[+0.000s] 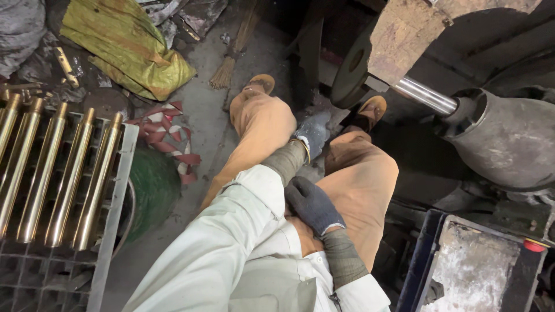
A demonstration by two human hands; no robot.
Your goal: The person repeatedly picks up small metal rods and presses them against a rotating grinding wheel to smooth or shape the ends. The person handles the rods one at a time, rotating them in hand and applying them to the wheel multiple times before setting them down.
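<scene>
Left hand point(313, 134) gloved, down between knees, curled; cannot tell whether grip clamps anything. Right hand point(312, 205) gloved, fingers apart, flat on left sleeve point(248, 202), holding nothing. Brass rods point(69, 173) lie side by side on grate point(113, 219), well left of both hands. Rods likely stiff, heavy, polished and slippery; best taken mid-length. Grate edge near left knee. Shaft point(425, 95) and housing point(509, 144) crowd right. Open floor point(202, 110) between grate and legs.

Five brass rods point(68, 176) on one grate point(113, 219), two gloved hands point(312, 202), two sandals point(373, 108).
</scene>
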